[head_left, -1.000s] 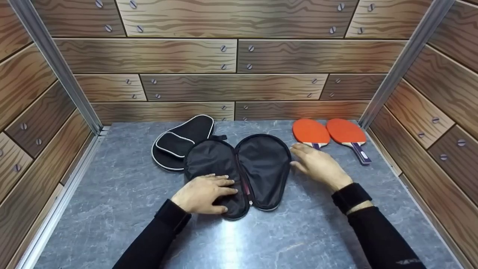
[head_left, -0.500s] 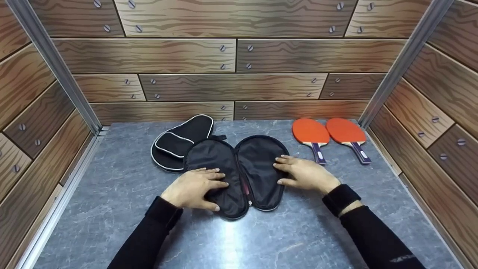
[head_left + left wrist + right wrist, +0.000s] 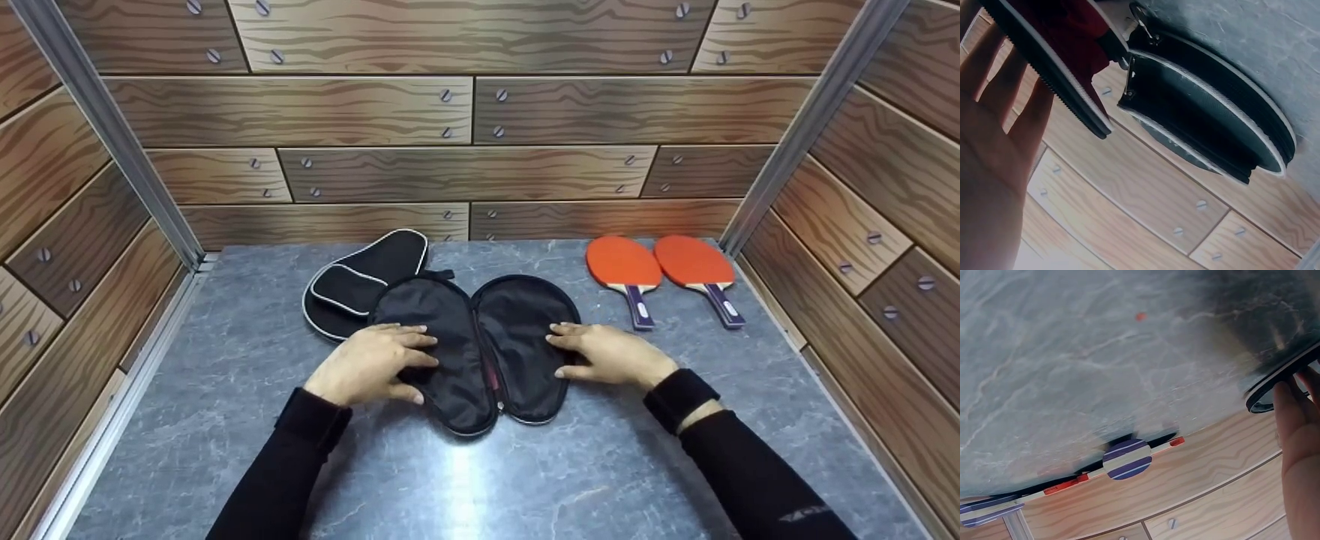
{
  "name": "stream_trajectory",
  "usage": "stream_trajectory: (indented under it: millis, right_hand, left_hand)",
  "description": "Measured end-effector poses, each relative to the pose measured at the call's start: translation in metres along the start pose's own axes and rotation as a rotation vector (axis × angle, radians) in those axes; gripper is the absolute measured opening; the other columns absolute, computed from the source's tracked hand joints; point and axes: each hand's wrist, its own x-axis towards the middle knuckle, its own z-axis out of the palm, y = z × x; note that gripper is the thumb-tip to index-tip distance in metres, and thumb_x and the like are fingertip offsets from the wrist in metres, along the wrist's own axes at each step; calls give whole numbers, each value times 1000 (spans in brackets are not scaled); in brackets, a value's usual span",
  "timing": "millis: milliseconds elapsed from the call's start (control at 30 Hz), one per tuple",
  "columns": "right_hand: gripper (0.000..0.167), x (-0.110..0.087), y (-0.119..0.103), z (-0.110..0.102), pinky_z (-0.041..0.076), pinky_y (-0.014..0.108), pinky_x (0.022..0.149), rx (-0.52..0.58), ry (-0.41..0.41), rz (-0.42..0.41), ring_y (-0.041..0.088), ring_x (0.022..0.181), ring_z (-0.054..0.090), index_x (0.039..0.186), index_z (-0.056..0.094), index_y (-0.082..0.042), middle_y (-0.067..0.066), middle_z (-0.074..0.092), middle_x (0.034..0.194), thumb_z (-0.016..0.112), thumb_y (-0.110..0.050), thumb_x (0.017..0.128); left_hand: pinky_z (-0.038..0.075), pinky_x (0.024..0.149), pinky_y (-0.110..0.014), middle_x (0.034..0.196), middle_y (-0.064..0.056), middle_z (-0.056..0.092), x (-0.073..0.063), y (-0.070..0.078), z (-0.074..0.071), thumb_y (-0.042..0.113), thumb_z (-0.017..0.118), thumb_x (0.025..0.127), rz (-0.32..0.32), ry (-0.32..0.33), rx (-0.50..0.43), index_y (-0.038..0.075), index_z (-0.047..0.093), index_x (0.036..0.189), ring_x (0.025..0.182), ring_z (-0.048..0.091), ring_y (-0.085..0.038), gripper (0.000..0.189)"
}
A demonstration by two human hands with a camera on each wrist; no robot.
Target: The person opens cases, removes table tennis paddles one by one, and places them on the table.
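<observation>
A black table tennis bat case [image 3: 442, 322] lies unzipped and spread in two halves at the middle of the table, a strip of red lining showing at its fold. My left hand [image 3: 371, 364] rests its fingers along the outer edge of the left half; in the left wrist view, straight fingers [image 3: 1033, 109] lie against the zipper edge. On the other side, my right hand [image 3: 619, 354] touches the right half's outer edge with extended fingertips. The right wrist view has those fingers [image 3: 1292, 410] at the rim.
Behind the left half, partly covered, lies a second black case [image 3: 375, 262] with white piping and a front pocket. Two red table tennis bats [image 3: 622, 260] with purple handles lie at the back right. Wood-patterned walls [image 3: 472, 112] border the grey table [image 3: 600, 465].
My right hand has come left from beside the bats onto the case's right edge. The left hand has slid left and back to the outer edge. The case stays spread.
</observation>
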Motion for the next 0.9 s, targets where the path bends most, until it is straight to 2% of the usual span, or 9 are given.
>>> stream_trajectory:
  millis: [133,267,467,633,733,900]
  right_hand:
    - [68,1,0,1,53,64,132,6,-3,-14,45,162,62,162,68,0,25,62,173,77,-47,113]
    - [69,2,1,0,54,65,131,9,-7,-40,46,161,62,162,67,2,27,62,172,79,-44,112]
    - [70,0,4,-2,58,63,127,15,0,-73,46,158,65,160,68,3,28,64,170,86,-36,104]
    - [70,1,5,-2,59,63,126,11,12,-92,47,156,67,159,69,3,29,66,167,87,-35,103]
    - [71,2,3,-2,60,63,125,10,10,-94,47,156,67,159,70,3,29,66,167,87,-37,103]
    - [73,3,1,-1,59,63,126,13,-2,-80,45,157,66,160,69,1,27,65,168,87,-40,103]
  left_hand:
    - [55,133,-51,164,-5,75,-4,-10,0,53,96,85,16,26,25,22,85,143,158,69,-29,67]
    - [59,128,-53,160,-4,78,-12,-20,-1,44,98,83,1,62,33,23,88,138,153,72,-29,60]
    - [62,124,-50,149,-2,84,-17,-30,-3,33,94,86,36,155,45,20,90,130,146,77,-27,46]
    - [54,134,-53,143,1,86,-12,-33,-5,30,88,99,46,233,73,20,89,130,148,75,-25,33]
    - [48,139,-55,144,2,86,-8,-31,-8,28,85,104,34,279,77,19,88,134,152,73,-26,32]
    - [41,145,-56,157,-2,79,-1,-26,-9,31,84,106,-49,329,27,18,82,146,165,61,-28,42]
